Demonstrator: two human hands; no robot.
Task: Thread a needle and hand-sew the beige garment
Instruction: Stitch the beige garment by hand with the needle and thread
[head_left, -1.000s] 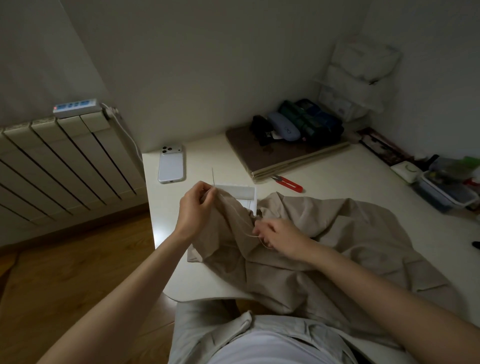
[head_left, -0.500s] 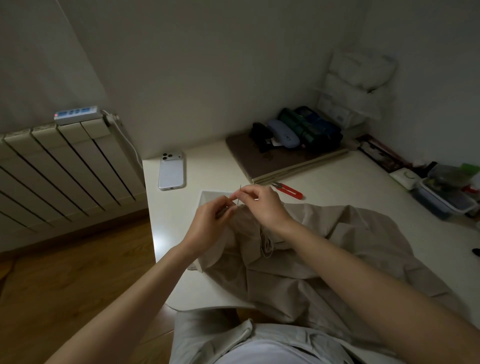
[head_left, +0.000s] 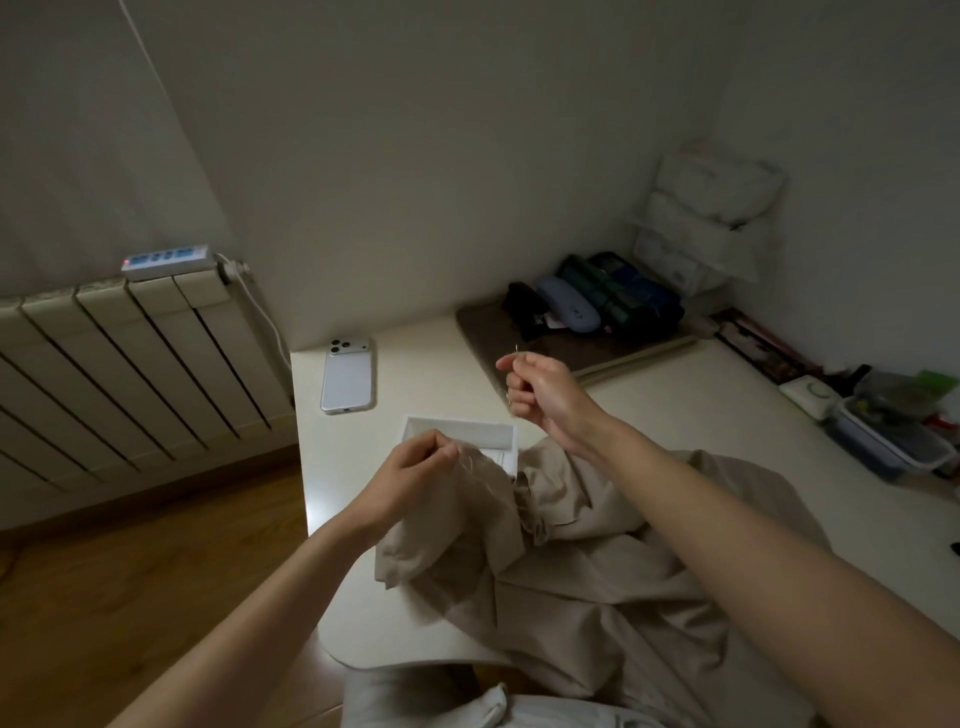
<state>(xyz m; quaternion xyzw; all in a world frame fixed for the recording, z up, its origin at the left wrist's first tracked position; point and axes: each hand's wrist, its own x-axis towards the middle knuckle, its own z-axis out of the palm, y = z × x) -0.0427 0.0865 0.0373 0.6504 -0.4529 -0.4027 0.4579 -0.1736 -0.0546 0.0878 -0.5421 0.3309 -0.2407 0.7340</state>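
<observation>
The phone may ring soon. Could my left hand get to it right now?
Probably yes: the phone lies uncovered beyond the left hand, open table between them, though that hand must first release the garment it grips.

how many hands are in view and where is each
2. The left hand grips a fold of the beige fabric garment near the white table's front edge; the right hand is raised above the table, pinching a thin metal needle.

Matt beige cloth garment, seemingly smooth table.
</observation>
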